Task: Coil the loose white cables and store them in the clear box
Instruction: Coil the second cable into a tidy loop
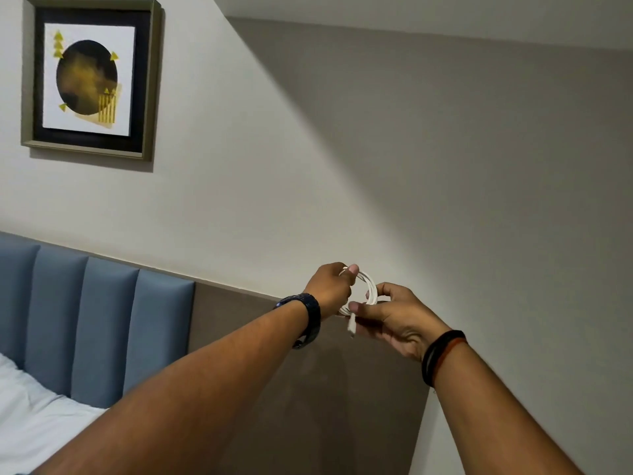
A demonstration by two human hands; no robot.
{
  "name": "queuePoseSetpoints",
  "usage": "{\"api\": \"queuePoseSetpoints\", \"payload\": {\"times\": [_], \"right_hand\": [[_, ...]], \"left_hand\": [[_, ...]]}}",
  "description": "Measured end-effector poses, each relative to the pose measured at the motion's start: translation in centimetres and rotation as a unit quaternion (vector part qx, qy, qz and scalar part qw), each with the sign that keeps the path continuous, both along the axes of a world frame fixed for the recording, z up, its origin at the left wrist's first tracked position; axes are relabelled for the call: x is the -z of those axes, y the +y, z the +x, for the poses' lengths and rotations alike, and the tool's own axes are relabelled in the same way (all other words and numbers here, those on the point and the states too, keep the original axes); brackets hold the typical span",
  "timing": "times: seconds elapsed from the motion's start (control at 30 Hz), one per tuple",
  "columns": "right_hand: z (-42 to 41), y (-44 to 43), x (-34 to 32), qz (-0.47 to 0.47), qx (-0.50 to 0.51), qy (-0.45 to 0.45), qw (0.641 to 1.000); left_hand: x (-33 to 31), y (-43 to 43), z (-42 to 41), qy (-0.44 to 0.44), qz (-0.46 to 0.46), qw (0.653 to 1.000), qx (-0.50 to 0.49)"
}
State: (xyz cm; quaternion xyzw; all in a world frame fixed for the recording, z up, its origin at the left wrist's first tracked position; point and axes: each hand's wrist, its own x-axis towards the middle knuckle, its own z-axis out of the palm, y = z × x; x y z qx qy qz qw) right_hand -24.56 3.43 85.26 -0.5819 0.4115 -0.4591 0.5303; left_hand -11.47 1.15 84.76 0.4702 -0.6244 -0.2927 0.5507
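Note:
A white cable (369,286) is wound into a small round coil, held up in the air in front of the wall. My left hand (330,287) grips the coil's top left part, with a dark watch on its wrist. My right hand (397,315) pinches the coil's lower side, and the cable's white plug end (351,326) hangs down below its thumb. Part of the coil is hidden behind my fingers. The clear box is not in view.
A blue padded headboard (85,323) and a bed with a white sheet (30,416) lie at the lower left. A brown wall panel (308,406) runs behind my arms. A framed picture (90,78) hangs at the upper left.

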Motion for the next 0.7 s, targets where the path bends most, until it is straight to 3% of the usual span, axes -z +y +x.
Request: {"api": "queuePoseSetpoints", "payload": {"times": [0.23, 0.4, 0.47, 0.57, 0.63, 0.7], "right_hand": [[-0.4, 0.3, 0.0, -0.030, 0.047, 0.063, 0.996], [-1.3, 0.2, 0.0, -0.090, 0.080, 0.015, 0.993], [-1.1, -0.1, 0.2, -0.143, 0.129, 0.046, 0.980], [-0.7, -0.7, 0.2, -0.245, 0.234, 0.140, 0.930], [-0.5, -0.9, 0.1, -0.276, 0.285, 0.130, 0.909], [-0.5, -1.1, 0.1, -0.253, 0.302, 0.064, 0.917]], "left_hand": [[-0.2, -0.4, 0.8, -0.018, -0.026, 0.998, -0.048], [-0.3, -0.2, 1.3, 0.056, -0.014, 0.998, -0.023], [-0.5, 0.1, 1.1, 0.107, -0.004, 0.994, 0.011], [-0.9, 0.5, 0.8, 0.152, 0.011, 0.986, 0.068], [-0.7, 0.5, 0.6, 0.131, -0.003, 0.988, 0.077], [-0.4, 0.6, 0.1, 0.093, -0.032, 0.994, 0.057]]}}
